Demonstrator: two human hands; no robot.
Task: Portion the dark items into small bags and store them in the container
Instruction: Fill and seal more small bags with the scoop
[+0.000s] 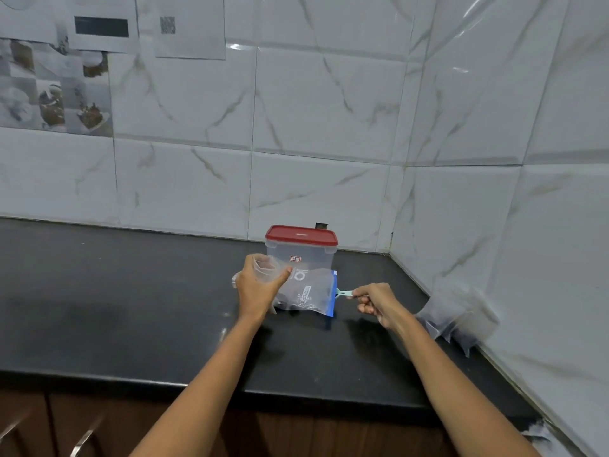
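The big zip bag (308,293) with dark bits lies on the black counter (131,291), just in front of the red-lidded container (301,247). The right hand (374,301) pinches a small green scoop (344,293) at its mouth, and the left hand (258,285) holds small clear bags (263,263). This looks like the scooping step; next, I think, the scoop must dip in and fill one small bag.

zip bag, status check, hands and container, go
Left hand grips small clear bags beside zip bag. Right hand pinches teal slider tool at its blue seal. Container behind, red lid on. Nothing blocking.
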